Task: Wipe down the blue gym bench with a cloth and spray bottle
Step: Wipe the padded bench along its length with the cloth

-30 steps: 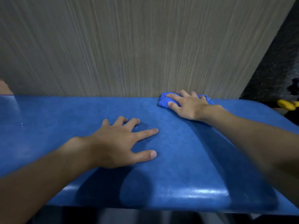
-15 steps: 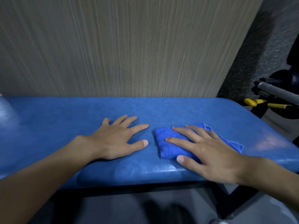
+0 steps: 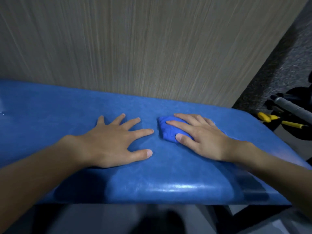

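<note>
The blue padded gym bench (image 3: 50, 119) runs across the view in front of a wood-grain wall. My left hand (image 3: 109, 142) lies flat on the pad near its middle, fingers spread, holding nothing. My right hand (image 3: 199, 137) presses down on a bunched blue cloth (image 3: 167, 130) just to the right of it, fingers draped over the cloth. Most of the cloth is hidden under that hand. No spray bottle is in view.
A wood-grain wall panel (image 3: 152, 48) stands directly behind the bench. At the right, past the bench end, lie a grey bar (image 3: 293, 108) and yellow-handled items (image 3: 270, 118) on a dark floor. A few droplets glint on the pad's far left (image 3: 2, 113).
My right hand dragged the cloth from the bench's far edge toward the near edge, then pushed it back to mid-pad. My left hand stayed planted on the pad.
</note>
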{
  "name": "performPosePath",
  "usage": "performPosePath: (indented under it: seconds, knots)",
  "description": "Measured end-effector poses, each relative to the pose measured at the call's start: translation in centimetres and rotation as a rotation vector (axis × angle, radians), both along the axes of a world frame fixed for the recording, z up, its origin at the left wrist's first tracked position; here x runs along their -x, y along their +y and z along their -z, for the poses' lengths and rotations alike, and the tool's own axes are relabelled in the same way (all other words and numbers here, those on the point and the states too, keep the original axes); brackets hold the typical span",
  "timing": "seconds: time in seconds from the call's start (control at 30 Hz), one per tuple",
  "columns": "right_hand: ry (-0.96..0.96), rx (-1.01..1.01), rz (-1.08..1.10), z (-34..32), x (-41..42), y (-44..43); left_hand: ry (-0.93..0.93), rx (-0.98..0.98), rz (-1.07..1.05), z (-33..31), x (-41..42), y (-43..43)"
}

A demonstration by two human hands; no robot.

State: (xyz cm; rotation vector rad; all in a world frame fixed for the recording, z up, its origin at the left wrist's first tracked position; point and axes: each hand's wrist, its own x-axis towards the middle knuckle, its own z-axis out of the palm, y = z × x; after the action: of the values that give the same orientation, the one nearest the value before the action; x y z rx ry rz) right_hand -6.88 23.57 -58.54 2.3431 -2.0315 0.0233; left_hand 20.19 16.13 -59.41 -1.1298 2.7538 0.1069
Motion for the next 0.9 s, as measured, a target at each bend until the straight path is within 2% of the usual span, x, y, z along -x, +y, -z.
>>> performPosePath:
  seconds: [0.2,0.33,0.53,0.9]
  knots:
    - [-0.028,0.031,0.151,0.1,2.4,-10.9,-0.022,-0.007,-0.001,0.1,0.3,-0.2]
    - [-0.052,0.010,0.232,0.0,2.4,-13.5,-0.007,-0.004,0.001,0.3,0.2,-0.2]
    - [-0.039,-0.010,0.194,-0.2,0.1,-8.5,0.018,-0.013,-0.003,0.2,0.1,0.0]
    - [0.024,-0.055,-0.067,-0.3,-4.4,8.6,0.046,-0.005,-0.029,0.0,0.0,0.4]
